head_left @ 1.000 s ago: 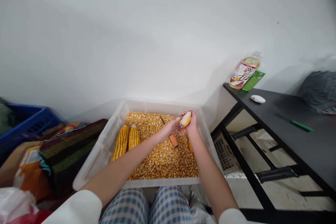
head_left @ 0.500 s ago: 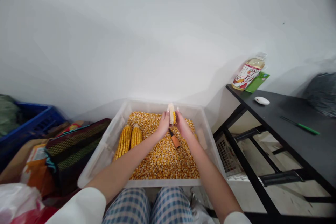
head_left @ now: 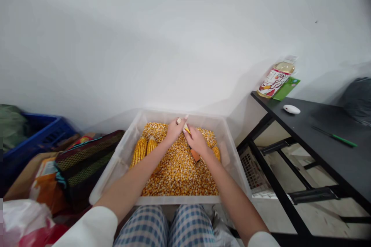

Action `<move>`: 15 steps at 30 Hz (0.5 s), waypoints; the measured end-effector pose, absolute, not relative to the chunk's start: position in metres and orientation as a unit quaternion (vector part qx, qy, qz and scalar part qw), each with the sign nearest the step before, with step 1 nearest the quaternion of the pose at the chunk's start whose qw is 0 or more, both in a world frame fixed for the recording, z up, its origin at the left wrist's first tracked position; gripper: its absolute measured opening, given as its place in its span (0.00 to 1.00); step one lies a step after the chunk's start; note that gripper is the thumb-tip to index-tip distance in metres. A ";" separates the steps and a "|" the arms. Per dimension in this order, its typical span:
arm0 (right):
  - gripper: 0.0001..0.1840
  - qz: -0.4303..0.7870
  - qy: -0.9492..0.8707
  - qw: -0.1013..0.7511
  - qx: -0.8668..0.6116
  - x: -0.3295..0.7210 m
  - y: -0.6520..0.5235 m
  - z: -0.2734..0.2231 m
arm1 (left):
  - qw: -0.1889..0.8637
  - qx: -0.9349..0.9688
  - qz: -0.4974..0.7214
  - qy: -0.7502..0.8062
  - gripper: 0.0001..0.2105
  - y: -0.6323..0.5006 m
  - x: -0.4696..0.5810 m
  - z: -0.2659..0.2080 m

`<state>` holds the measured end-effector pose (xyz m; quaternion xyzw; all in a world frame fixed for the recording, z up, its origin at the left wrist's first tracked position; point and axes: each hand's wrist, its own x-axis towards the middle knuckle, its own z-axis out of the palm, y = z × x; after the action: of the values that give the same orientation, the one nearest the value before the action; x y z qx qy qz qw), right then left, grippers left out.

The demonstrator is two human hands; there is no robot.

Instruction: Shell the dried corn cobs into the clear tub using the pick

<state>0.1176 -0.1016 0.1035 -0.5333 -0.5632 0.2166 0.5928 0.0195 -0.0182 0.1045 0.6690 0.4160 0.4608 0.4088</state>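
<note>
Both of my hands grip one corn cob [head_left: 187, 127], mostly stripped pale, with some yellow kernels left on its near side. My left hand [head_left: 174, 129] wraps its left end, and my right hand [head_left: 197, 139] is closed around the right part. Below them, a tool with an orange handle [head_left: 195, 155] rests on loose corn kernels [head_left: 179, 173] in a translucent plastic bin [head_left: 95, 189]. Two full ears of corn [head_left: 139, 150] lie at the bin's left side. Another ear [head_left: 216, 153] shows partly behind my right forearm.
To the right stands a black table [head_left: 327, 123] bearing a bottle [head_left: 276, 79], a green box [head_left: 286, 88], a white oval object [head_left: 291, 109] and a green-handled tool [head_left: 343, 140]. A blue crate [head_left: 55, 127] and a dark mesh bag [head_left: 89, 162] sit to the left.
The cob has gone from upright to lying slantwise across my hands. My left hand has moved slightly left, and my right hand has come over the cob's near side.
</note>
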 end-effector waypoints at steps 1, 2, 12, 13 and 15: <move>0.10 0.214 -0.556 0.591 -0.545 0.117 -0.102 0.103 | 0.403 0.672 0.459 0.418 0.18 -0.019 0.019 0.104; 0.09 0.207 -0.548 0.585 -0.561 0.117 -0.103 0.102 | 0.395 0.673 0.462 0.421 0.18 -0.020 0.019 0.103; 0.24 0.032 -0.662 0.259 -0.703 0.103 -0.105 0.099 | 0.359 0.688 0.485 0.403 0.15 -0.017 0.013 0.095; 0.25 0.037 -0.666 0.271 -0.694 0.101 -0.105 0.097 | 0.360 0.687 0.488 0.401 0.15 -0.016 0.013 0.093; 0.27 0.064 -0.663 0.315 -0.676 0.098 -0.104 0.091 | 0.363 0.679 0.495 0.402 0.14 -0.014 0.013 0.089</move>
<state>0.0980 -0.1040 0.0908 -0.6763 -0.6627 0.0637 0.3153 0.0130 -0.0141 0.0886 0.6790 0.4019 0.4954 0.3634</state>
